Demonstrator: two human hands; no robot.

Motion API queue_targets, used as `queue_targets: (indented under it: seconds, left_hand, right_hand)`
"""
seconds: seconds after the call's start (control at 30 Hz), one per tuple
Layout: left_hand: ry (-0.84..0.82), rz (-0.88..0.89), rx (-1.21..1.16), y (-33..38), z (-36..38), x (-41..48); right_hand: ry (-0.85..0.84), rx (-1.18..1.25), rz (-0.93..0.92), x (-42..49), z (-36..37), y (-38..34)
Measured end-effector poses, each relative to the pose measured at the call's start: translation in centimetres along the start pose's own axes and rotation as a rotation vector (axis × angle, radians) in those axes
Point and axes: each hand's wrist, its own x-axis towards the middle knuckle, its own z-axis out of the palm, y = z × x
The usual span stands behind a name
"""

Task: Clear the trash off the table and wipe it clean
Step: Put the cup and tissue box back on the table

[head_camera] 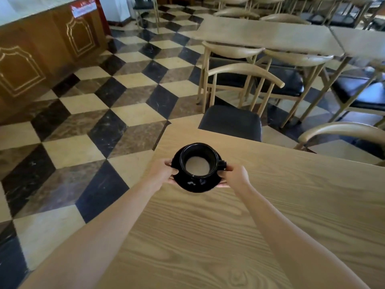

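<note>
Floor point(83, 122): chequered tile in cream, brown and black, covering the left half of the view.

Table point(270, 215): pale wood grain, running from the near edge to a far-left corner just beyond the crockery.

Counter point(41, 55): dark wood panelling with pale inlaid outlines, at far left.

Second table point(270, 36): same pale wood, at far right, well apart from the near table.

Chairs point(239, 84): pale wooden frames with curved backs and black seat pads, standing between the two tables. One black seat is just beyond the far edge of the near table.

Saucer point(195, 185): glossy black, over the table surface near its far-left corner. Whether it rests on the wood or is lifted clear cannot be determined.

Cup point(198, 153): glossy black, seated upright on the saucer. Its handle point(221, 164) points right. A pale liquid point(196, 166) lies low inside.

Left hand point(162, 174): at the left rim of the saucer, thumb on top of the rim and fingers curled beneath, gripping it.

Right hand point(235, 176): at the right rim of the saucer, thumb on top just beside the cup handle and fingers beneath, gripping it.

The saucer and cup sit directly between the two hands, and both forearms reach in from the near edge.
</note>
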Motion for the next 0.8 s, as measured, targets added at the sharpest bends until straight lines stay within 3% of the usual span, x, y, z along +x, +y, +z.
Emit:
queue_targets:
  seconds: [0.8]
  left_hand:
    - [0.011,-0.088,0.058,0.3,-4.0,14.7]
  right_hand:
    - [0.07,0.0,0.212,11.2,6.9,-1.0]
